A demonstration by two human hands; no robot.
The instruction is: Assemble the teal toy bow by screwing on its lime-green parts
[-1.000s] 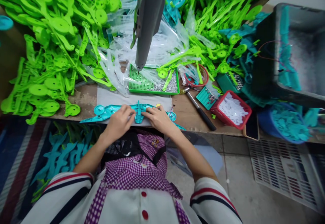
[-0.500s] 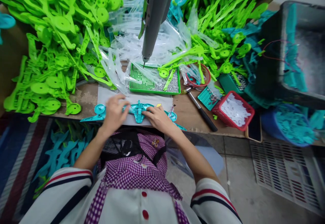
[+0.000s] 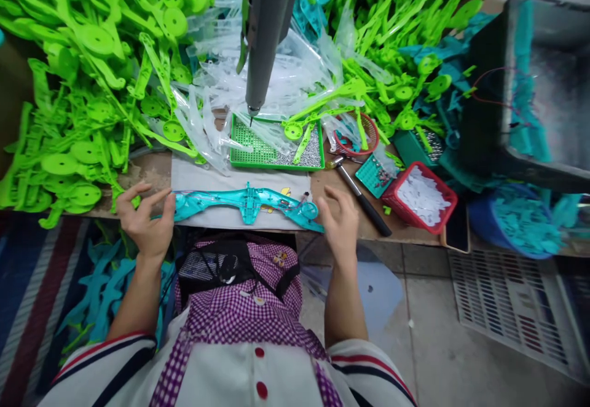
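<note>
A teal bow-shaped plastic half-shell [image 3: 216,205] lies hollow side up along the table's front edge. A thin reddish wire runs along its inside, and a small dark piece stands up near its right wheel-shaped end. My left hand [image 3: 148,219] is at the left end, thumb and forefinger closing on the edge, the other fingers loosely curled; it covers that tip. Beside the right end is my right hand [image 3: 340,221], thumb and forefinger apart, with nothing seen between them. A white cloth [image 3: 198,176] with yellow marks lies under the shell.
A grey electric screwdriver [image 3: 267,44] hangs over a green screw tray [image 3: 253,160]. Lime-green parts [image 3: 87,81] and clear parts [image 3: 258,69] are heaped behind. To the right are a hammer [image 3: 364,201], a red basket [image 3: 391,201] of white pieces and a black bin [image 3: 498,93].
Both hands have moved outward from the shell's middle to its two ends. The left wheel-shaped end is now partly behind my left hand. The view has shifted slightly.
</note>
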